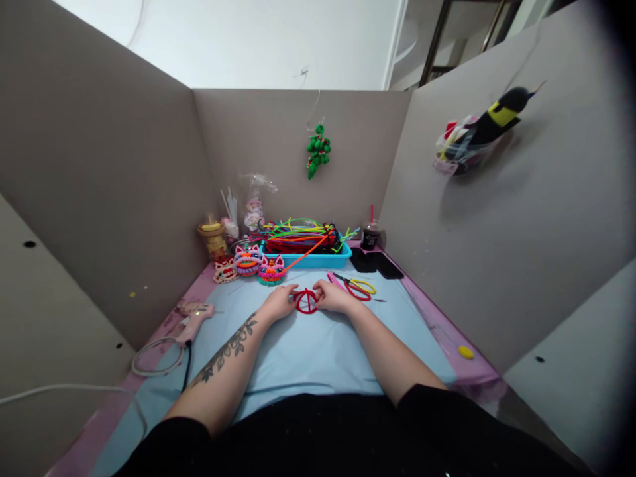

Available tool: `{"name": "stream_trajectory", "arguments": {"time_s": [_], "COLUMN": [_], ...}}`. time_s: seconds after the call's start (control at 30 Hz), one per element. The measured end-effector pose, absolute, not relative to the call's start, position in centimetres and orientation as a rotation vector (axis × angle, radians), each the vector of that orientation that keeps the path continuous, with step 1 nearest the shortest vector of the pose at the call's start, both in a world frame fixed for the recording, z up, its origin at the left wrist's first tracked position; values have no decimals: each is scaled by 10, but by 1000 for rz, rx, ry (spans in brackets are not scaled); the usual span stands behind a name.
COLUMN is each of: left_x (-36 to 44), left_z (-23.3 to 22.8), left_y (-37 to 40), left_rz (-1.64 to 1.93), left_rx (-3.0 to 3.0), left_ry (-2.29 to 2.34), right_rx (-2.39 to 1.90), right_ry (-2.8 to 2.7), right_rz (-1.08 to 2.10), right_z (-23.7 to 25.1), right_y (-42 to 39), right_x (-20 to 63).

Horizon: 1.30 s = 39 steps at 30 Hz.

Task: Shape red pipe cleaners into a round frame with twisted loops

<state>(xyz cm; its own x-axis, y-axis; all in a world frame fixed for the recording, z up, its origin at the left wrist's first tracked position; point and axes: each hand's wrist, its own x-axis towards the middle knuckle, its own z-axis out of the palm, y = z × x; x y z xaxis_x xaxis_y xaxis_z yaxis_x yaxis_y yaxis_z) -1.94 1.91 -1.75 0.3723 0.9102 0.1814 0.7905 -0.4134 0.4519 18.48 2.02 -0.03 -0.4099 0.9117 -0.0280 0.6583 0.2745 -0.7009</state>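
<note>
Beyond the black sleeves (431,404) at the near edge, a yellow disc (466,352) lies at the right side of the blue-covered table (318,354), and a pink glue gun (199,320) lies on the left, near a coil of pale cable (158,358). In the middle, just above the blue cover, the left hand (281,303) pinches the left edge of a red ring (307,302) with bars across it, while the right hand (334,296) has its fingertips closed on the right edge. Scissors (368,286) with yellow handles lie just beyond the right hand, beside red and pink pieces. Farther off, three eared craft faces (247,260) stand in front and to the left of a blue tray (318,261), which is heaped with fuzzy wires (301,237) in red, green, yellow and black; some poke over its rim. To its right are two flat black objects (376,263) and a dark cup (370,236) with a red straw. Left of the tray, a cup with a yellow top (214,243) stands near a bundle of white sticks (230,207), whose holder is partly hidden, and a clear bag (255,211) with pink things inside. On the right panel hangs a pouch (446,164) holding a black, yellow-banded object (503,112); a green ornament (318,151) hangs on the back panel.
</note>
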Motion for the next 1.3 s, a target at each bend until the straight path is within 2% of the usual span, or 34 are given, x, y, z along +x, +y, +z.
{"name": "stream_trajectory", "arguments": {"time_s": [0.5, 0.9, 1.13, 1.3], "left_x": [-10, -13, -13, -13], "left_z": [-3, -8, -5, -5], "left_y": [6, 10, 9, 10], "left_rz": [430, 471, 431, 438], "left_rx": [2416, 2347, 2347, 2318], "left_ry": [1693, 1647, 1639, 1654], "right_rx": [-1568, -1534, -1628, -1609], "right_ry": [-2242, -2231, -2264, -2262], "right_rz": [672, 781, 648, 683], "right_z": [1, 1, 7, 5], "right_y": [14, 15, 8, 11], "right_x": [174, 178, 170, 172]}}
